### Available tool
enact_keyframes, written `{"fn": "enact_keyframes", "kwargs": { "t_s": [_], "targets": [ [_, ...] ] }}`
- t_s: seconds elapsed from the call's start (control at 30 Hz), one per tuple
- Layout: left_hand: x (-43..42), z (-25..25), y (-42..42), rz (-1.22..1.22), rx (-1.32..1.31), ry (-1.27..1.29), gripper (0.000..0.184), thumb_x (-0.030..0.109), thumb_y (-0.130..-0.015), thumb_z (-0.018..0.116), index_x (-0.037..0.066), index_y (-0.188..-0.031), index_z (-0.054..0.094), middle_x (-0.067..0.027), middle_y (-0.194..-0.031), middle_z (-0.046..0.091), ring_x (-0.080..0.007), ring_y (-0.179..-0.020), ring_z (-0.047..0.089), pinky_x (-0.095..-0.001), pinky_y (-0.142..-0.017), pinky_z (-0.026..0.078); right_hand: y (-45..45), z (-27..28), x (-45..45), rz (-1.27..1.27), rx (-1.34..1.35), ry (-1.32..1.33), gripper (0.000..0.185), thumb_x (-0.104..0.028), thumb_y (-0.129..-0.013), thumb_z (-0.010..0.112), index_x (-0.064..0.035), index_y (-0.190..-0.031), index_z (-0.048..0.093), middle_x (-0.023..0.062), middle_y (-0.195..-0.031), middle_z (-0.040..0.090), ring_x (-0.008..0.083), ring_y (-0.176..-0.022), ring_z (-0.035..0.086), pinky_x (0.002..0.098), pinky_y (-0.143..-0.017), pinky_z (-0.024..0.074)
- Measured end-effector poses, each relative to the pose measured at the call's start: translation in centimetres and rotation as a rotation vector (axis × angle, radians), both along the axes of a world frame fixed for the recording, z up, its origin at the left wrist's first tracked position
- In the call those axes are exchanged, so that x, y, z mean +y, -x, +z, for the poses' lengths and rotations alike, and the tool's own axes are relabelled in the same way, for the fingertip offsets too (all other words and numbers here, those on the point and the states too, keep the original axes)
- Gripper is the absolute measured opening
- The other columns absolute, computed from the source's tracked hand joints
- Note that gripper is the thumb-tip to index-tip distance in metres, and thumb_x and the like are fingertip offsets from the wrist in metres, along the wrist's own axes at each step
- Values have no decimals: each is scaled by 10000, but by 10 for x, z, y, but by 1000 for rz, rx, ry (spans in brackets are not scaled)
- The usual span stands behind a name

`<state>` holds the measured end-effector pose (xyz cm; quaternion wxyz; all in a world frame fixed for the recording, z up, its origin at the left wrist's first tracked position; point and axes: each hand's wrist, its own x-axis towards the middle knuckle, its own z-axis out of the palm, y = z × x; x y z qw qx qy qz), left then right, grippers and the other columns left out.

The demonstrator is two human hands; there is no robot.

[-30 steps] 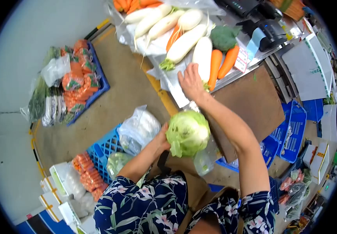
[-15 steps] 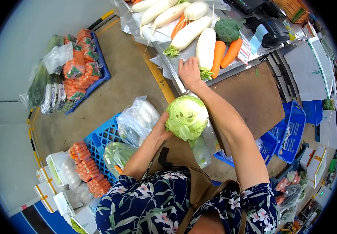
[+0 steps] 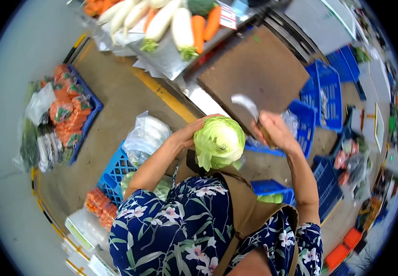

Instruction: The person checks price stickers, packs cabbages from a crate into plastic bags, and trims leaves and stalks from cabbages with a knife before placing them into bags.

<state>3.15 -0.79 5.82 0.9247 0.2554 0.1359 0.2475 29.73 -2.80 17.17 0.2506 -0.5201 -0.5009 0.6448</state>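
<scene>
A pale green cabbage (image 3: 219,142) is in front of my body, its cut stem end facing up. My left hand (image 3: 191,131) is wrapped round its left side. On the right, my right hand (image 3: 276,130) grips the handle of a small curved knife (image 3: 246,105). The blade points up and to the left, blurred, and is apart from the cabbage. Beyond both hands is a brown board (image 3: 259,69) on the metal table.
White radishes (image 3: 183,30) and carrots (image 3: 199,33) lie on the metal table at the top. Blue crates (image 3: 330,94) stand at right. On the left are a blue pallet (image 3: 86,117) with bagged carrots (image 3: 63,110) and another blue crate (image 3: 111,177) beside a plastic bag (image 3: 146,133).
My right hand has left the table edge near the radishes, moved right and down, and now holds a curved knife. The cabbage has been tilted in my left hand. My view has shifted right.
</scene>
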Motion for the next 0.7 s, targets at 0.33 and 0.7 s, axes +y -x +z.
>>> {"fn": "enact_keyframes", "kwargs": {
  "t_s": [0.33, 0.7],
  "targets": [
    [-44, 3, -129, -648, 38, -27, 632, 491, -914, 513, 26, -1335, 430, -108, -1316, 503, -200, -1207, 494, -355, -1043, 392, -54, -11, -174, -85, -754, -468, 411, -332, -967, 433, -21, -728, 557, 213, -580, 540, 399, -571, 541, 474, -548, 409],
    [-64, 24, -190, -949, 196, -249, 684, 507, -869, 558, 8, -1323, 446, -138, -1306, 515, -226, -1210, 499, -371, -1049, 383, -47, -28, -274, -424, -622, -315, 433, -313, -983, 396, 19, -760, 563, 265, -651, 548, 471, -664, 541, 523, -606, 427]
  ]
}}
